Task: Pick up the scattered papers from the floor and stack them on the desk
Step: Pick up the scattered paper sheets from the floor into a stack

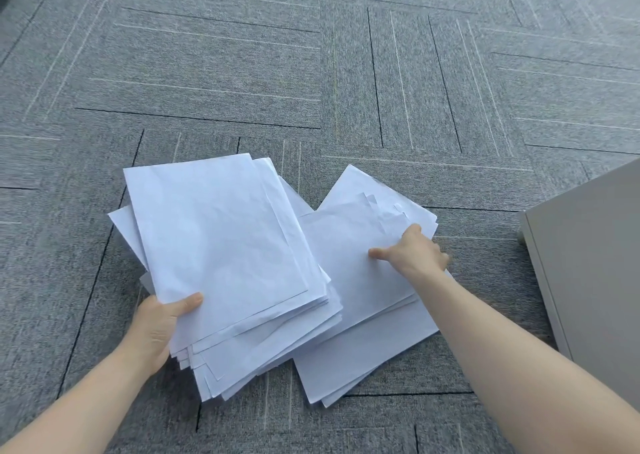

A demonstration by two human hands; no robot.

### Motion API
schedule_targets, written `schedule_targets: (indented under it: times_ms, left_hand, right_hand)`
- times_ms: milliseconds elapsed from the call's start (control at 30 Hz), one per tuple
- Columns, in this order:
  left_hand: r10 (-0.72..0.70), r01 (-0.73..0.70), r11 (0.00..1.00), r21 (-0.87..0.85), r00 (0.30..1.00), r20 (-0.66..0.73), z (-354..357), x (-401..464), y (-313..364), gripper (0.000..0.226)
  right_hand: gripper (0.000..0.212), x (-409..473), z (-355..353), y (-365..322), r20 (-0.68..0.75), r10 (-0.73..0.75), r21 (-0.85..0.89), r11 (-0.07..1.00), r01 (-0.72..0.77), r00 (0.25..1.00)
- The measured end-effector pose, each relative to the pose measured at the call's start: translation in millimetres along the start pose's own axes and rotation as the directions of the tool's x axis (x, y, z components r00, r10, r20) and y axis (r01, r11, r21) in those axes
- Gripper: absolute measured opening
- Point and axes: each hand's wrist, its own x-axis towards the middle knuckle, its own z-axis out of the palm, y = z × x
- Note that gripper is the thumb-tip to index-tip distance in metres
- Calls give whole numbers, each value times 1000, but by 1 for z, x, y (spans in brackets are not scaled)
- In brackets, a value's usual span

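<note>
Head view, looking down at grey carpet floor (242, 72).

Left hand (157, 329): grips a thick stack of white papers (221, 245) at its near-left corner, thumb on top, fingers hidden beneath. Stack edges uneven; sheets fan out at the near and right sides. Cannot tell whether its far end rests on the carpet or is lifted.

Right hand (412, 252): on a second, looser pile of papers (360, 297) lying on the floor just right of the stack. Thumb stretched across the top sheet, fingers curled at the pile's right edge, apparently pinching the upper sheets. The stack's right edge overlaps the pile's left edge.

Pale cabinet (595, 263) stands at right, its corner near the right forearm but apart from the pile.

Open carpet beyond the papers and to the left.
</note>
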Motion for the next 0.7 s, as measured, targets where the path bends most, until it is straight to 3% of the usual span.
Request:
schedule_targets:
  times_ms: [200,300,400,500,600,700]
  left_hand:
    - [-1,1,1000,4,1000,13,0,-1,0,23]
    - [6,-6,1000,-3,1000,11,0,-2,2,22]
    - [13,-13,1000,-17,1000,0,0,-1,4,25]
    - [14,-14,1000,-22,1000,-10,1,0,5,25]
    - [14,-14,1000,-16,1000,-14,2,0,5,24]
    - [13,-14,999,-32,1000,-9,6,0,4,34]
  right_hand:
    - [35,5,8,-4,119,-21,127,992,6,993]
    - [27,2,6,0,45,-60,103,993,55,997]
    - [36,1,-5,13,-68,-37,-2,999,37,997]
    - [48,6,-11,24,-42,37,49,998,-35,998]
    - [75,12,-13,27,-25,62,57,997,-61,998]
    - [91,17,-15,27,14,92,76,993,-93,996]
